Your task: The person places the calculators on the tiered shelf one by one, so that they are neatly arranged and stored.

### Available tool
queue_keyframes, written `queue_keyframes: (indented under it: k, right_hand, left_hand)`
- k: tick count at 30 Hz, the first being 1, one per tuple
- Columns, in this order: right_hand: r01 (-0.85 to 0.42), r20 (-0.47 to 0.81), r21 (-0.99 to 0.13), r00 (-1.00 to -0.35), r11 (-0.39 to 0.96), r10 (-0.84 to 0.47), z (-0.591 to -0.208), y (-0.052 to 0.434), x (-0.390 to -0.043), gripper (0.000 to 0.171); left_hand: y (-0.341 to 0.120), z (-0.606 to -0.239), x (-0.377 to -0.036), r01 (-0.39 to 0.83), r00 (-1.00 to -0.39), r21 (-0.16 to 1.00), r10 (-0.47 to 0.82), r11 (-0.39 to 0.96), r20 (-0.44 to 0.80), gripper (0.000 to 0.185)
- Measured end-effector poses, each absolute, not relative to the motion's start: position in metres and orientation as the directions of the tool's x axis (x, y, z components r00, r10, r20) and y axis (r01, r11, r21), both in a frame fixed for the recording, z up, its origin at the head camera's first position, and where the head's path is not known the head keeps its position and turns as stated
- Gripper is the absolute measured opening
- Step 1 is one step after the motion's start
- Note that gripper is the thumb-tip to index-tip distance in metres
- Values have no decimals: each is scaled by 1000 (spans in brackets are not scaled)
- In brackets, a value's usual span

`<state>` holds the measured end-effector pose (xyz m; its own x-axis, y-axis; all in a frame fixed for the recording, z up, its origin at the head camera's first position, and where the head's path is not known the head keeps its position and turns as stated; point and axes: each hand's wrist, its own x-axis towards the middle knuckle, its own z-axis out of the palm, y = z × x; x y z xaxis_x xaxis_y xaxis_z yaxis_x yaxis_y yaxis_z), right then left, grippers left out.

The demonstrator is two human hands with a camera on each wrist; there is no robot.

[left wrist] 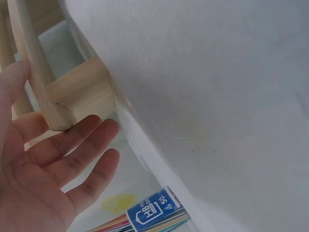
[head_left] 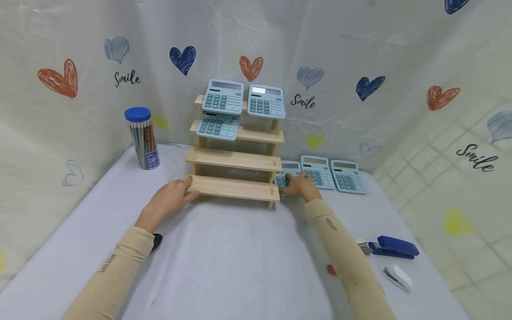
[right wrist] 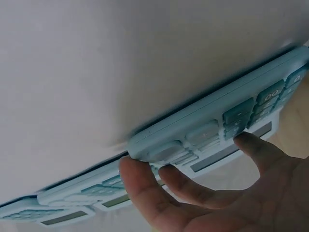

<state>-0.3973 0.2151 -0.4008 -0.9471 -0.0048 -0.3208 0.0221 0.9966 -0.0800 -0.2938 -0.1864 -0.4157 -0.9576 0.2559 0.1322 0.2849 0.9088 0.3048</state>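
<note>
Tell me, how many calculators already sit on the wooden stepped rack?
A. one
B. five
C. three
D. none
C: the wooden rack carries two calculators on its top step and one on the step below; the other three calculators lie on the table to its right.

Blue-lidded pencil tub point(head_left: 142, 138) at left of centre, dark blue stapler point(head_left: 394, 247) at lower right, white stapler point(head_left: 397, 278) just below it, small red item point(head_left: 331, 270) nearby, heart-print backdrop point(head_left: 360, 53) behind
</note>
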Motion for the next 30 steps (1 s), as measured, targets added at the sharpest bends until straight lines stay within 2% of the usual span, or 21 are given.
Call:
queue_keyframes:
  k: [8, 21, 30]
  right_hand:
    - [39, -377, -107, -926, 994, -4, -404, 219, -371, 102]
    - [-15, -301, -98, -953, 995, -44, -404, 229, -356, 103]
    - [-4, -244, -178, -969, 984, -48, -391, 252, -340, 100]
  left_hand:
    - [-190, -418, -295, 283, -959, 308, 258, 908, 119, 68]
    - [-190, -422, -295, 322, -945, 291, 287, 901, 158, 63]
    - [-188, -417, -294, 327, -943, 288, 292, 900, 157, 64]
